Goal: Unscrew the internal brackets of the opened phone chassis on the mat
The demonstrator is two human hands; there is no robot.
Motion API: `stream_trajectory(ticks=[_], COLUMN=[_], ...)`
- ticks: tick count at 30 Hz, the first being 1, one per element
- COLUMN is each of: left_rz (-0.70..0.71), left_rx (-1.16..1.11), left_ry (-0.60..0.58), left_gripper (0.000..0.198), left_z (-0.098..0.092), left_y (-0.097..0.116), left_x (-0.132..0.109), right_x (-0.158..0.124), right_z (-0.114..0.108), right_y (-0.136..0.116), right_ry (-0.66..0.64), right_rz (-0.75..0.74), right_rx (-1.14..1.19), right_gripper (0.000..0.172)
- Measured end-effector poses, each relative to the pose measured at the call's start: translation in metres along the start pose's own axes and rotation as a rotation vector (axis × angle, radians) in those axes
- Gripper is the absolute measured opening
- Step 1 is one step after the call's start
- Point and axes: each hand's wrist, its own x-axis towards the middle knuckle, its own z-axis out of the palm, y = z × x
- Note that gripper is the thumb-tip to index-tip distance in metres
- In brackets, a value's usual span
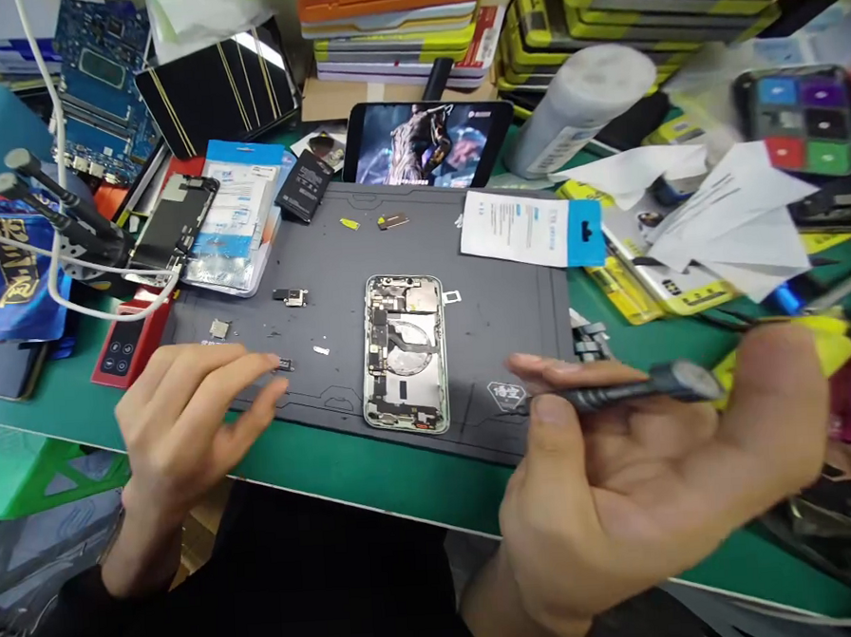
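Observation:
An opened phone lies face down on a dark grey work mat, its circuit boards and flex cables showing. My right hand hovers palm up at the mat's near right corner, thumb and fingers closed on a dark screwdriver that lies across it. My left hand rests over the mat's near left edge, fingers loosely curled and apart, holding nothing. Its fingertips are beside a small black part. Other loose small parts lie scattered on the mat to the left of the phone.
A propped phone playing video stands behind the mat. A white and blue package lies at the mat's back right. Packets, a phone screen and a red device sit left. Papers and yellow packs crowd the right.

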Motion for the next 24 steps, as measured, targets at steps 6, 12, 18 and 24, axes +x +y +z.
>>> stream_trajectory(ticks=[6, 12, 18, 24], left_rz=[0.138, 0.132, 0.082, 0.063], left_rx=[0.056, -0.018, -0.068, -0.077], left_ry=[0.067, 0.041, -0.013, -0.037], left_gripper=[0.024, 0.024, 0.022, 0.021], left_z=[0.016, 0.018, 0.018, 0.017], left_y=[-0.002, -0.003, -0.006, -0.006], left_x=[0.011, 0.011, 0.014, 0.016], right_x=[-0.013, -0.023, -0.023, -0.021], right_z=[-0.010, -0.005, -0.007, -0.006], right_y=[0.028, 0.019, 0.012, 0.012], right_ry=[-0.021, 0.074, 0.068, 0.026], right_rz=[-0.238, -0.157, -0.186, -0.170], right_rx=[-0.164, -0.328, -0.293, -0.318], right_gripper=[0.082, 0.065, 0.072, 0.078])
